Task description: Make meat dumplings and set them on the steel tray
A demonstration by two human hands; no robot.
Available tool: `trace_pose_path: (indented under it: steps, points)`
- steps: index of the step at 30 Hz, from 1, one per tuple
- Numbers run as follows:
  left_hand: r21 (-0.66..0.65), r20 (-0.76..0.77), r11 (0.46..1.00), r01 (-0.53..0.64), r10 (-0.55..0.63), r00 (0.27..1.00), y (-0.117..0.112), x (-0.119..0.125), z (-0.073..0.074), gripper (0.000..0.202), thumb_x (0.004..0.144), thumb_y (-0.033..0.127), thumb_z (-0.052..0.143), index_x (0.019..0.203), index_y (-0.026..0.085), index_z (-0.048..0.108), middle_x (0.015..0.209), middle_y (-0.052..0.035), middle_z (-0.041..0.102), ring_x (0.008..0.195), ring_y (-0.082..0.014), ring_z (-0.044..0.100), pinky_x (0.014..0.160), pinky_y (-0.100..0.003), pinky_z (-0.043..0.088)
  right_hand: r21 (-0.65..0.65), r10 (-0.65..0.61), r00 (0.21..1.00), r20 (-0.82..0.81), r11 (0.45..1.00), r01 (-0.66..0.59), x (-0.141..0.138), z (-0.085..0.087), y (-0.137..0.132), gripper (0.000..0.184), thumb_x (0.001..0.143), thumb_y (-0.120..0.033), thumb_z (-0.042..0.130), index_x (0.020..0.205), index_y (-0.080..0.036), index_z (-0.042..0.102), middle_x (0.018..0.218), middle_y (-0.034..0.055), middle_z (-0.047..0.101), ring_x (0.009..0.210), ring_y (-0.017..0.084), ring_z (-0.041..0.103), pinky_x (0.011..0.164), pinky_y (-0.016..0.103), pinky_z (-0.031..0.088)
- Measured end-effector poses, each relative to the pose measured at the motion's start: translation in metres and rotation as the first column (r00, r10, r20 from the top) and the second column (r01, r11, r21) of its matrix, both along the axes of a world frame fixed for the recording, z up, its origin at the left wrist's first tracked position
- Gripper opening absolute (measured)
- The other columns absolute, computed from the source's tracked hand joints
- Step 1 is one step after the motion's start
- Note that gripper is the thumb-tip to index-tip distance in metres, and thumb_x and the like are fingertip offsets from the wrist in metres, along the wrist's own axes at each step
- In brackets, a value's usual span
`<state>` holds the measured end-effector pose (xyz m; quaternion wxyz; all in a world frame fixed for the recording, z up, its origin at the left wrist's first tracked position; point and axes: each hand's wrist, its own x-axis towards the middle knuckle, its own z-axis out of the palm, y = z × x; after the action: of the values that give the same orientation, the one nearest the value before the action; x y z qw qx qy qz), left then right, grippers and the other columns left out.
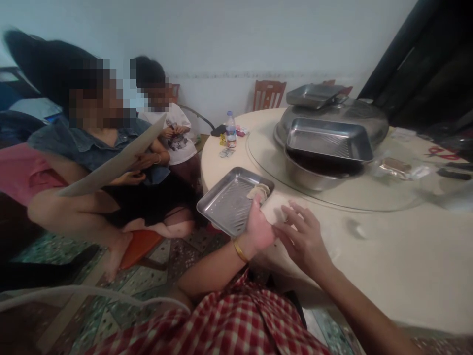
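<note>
A pale, thin round of dough that looks like a dumpling wrapper [274, 209] lies in my left hand [260, 228], held by the thumb and curled fingers. From the right, my right hand [305, 241] has thumb and fingertips at the wrapper's edge, with the other fingers bent and slightly apart. Just beyond my left thumb, a folded dumpling [258, 191] rests at the right end of a shallow metal tray [225, 195]. Whether any filling sits in the wrapper cannot be made out.
On the glass turntable [332, 204] stand a steel bowl [314, 177] with dark contents, another tray [328, 140] across it, and a large lidded pan [373, 116]. A bottle [230, 130] stands on the round table [406, 276]. Two people sit at the left, one with a fan-like sheet.
</note>
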<state>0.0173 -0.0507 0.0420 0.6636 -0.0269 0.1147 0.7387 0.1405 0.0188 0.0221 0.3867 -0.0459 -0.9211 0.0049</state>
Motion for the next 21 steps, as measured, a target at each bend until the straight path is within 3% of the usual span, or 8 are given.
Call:
trace_pose_path:
  steps: [8,21]
  points:
    - [-0.087,-0.110,0.985,-0.147,0.138,0.984,-0.001,0.004,0.005,0.051,0.096,0.054,0.035,0.106,0.014,0.066,0.100,-0.0094,0.069,0.092,-0.0177,0.064,0.077,-0.026,0.051,-0.043,-0.038,0.999,-0.010,0.998,0.037,0.022,0.005,0.008,0.020,0.085,-0.014,0.062,0.102,-0.023,0.064,0.131,0.0123,0.058,0.129,0.033,0.048,0.101,0.057,0.044]
    - [-0.088,-0.158,0.986,-0.142,0.127,0.979,-0.008,-0.004,0.000,0.050,0.094,0.055,0.036,0.106,0.016,0.064,0.109,-0.0113,0.069,0.102,-0.0220,0.064,0.087,-0.032,0.047,-0.130,-0.153,0.983,-0.105,0.982,0.139,0.058,0.002,0.025,0.015,0.087,-0.018,0.059,0.100,-0.021,0.065,0.125,0.0133,0.060,0.127,0.035,0.049,0.099,0.055,0.044]
